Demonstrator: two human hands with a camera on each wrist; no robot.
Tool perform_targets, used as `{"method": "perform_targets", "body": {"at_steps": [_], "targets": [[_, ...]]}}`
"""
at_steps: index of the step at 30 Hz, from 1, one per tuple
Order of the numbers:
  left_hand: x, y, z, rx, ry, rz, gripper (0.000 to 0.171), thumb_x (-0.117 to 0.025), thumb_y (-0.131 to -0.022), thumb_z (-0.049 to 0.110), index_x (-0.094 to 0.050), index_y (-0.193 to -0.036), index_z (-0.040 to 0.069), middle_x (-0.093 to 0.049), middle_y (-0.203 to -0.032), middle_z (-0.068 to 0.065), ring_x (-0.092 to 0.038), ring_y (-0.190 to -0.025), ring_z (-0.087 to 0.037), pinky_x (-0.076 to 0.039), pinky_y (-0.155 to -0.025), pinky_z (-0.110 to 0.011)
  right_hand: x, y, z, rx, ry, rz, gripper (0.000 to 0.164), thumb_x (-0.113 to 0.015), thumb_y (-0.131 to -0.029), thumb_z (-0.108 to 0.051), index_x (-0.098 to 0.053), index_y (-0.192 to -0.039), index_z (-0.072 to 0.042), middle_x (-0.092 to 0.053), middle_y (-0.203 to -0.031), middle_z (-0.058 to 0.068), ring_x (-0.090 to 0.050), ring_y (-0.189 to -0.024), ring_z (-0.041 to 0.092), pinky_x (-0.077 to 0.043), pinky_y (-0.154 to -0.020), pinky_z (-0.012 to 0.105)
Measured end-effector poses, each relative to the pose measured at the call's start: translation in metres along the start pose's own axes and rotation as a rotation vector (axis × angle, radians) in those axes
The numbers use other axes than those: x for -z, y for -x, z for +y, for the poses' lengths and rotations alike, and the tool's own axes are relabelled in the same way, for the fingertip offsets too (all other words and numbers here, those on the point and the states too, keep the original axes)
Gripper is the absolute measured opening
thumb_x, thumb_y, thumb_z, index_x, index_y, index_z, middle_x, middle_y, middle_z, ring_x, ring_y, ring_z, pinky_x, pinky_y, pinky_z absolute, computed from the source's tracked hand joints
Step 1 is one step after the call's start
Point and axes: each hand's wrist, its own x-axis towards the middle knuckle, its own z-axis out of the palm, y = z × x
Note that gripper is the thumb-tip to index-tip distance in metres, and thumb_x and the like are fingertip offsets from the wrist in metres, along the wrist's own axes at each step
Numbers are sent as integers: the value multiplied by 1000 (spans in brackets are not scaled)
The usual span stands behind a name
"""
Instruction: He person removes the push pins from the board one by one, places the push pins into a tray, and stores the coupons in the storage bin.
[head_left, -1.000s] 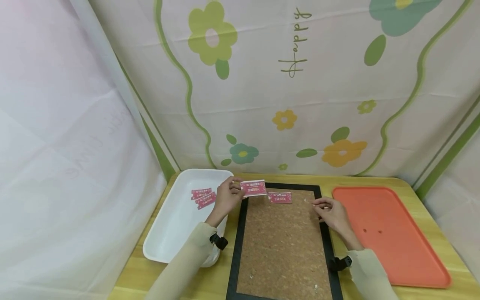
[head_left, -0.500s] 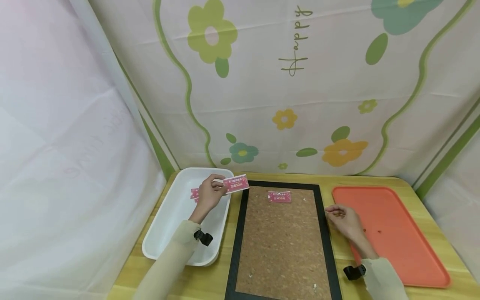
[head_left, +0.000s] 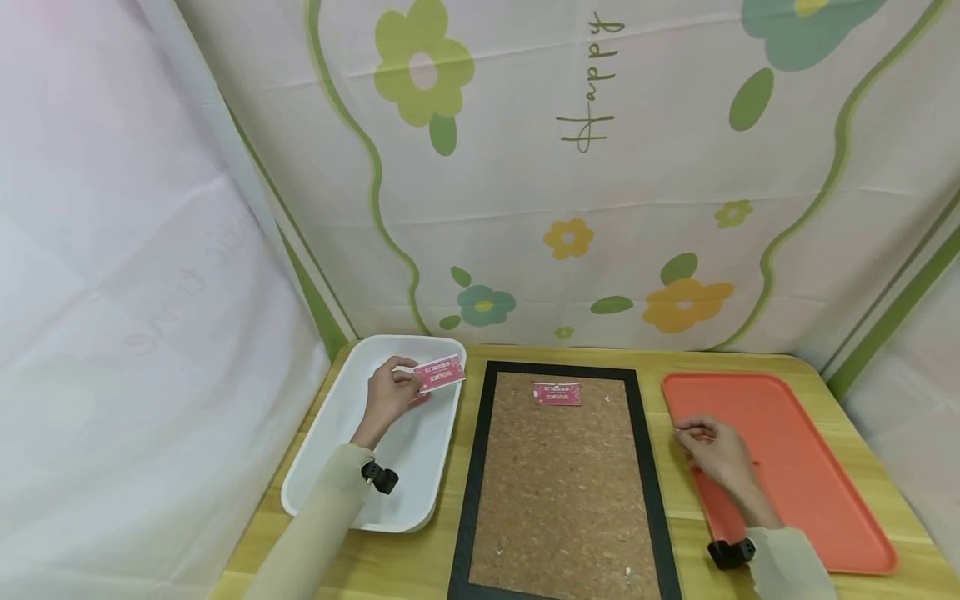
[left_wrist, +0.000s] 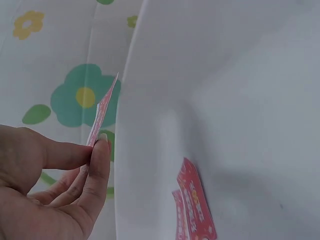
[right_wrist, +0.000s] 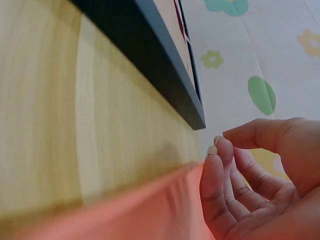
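My left hand (head_left: pixel 388 393) pinches a pink printed coupon (head_left: pixel 441 373) by one end, above the white tub (head_left: pixel 315 467). Inside the tub lie two more pink coupons (left_wrist: pixel 196 202), mostly hidden behind the hand in the head view. Another pink coupon (head_left: pixel 557 394) is on the upper part of the black-framed cork board (head_left: pixel 562 483). At the left edge of the red tray (head_left: pixel 813 483), my right hand (head_left: pixel 716 454) has its thumb and fingertips together around a tiny pale thing, too small to make out clearly.
A small dark bit (head_left: pixel 756 463) lies on the red tray. Small pale specks (head_left: pixel 607 398) show near the board's corners. Everything stands on a wooden table (head_left: pixel 558 357), with a flowered cloth (head_left: pixel 495 167) behind it.
My left hand has carried its coupon leftward from over the board to above the tub. My right hand has moved right and down, from the board's edge to the red tray.
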Motion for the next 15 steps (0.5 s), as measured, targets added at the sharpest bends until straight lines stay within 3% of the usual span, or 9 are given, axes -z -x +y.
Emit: {"method": "perform_targets", "body": {"at_steps": [9, 15], "targets": [[10, -5, -18, 37, -140, -8, 30, -69, -89, 5, -67, -119, 2, -80, -99, -20, -78, -88, -25, -52, -67, -19, 14, 6, 20, -6, 24, 6, 38, -62, -106, -28, -63, -128, 3, -73, -104, 19, -71, -71, 14, -61, -62, 30], [14, -7, -28, 112, -104, -46, 31, -68, -90, 0, -64, -120, -2, -77, -107, -26, -77, -76, -21, -63, -65, -29, 22, 7, 25, -4, 48, 6, 38, -61, -106, -28, -63, -129, 3, -73, -106, 21, -72, -71, 13, -61, -62, 30]]}}
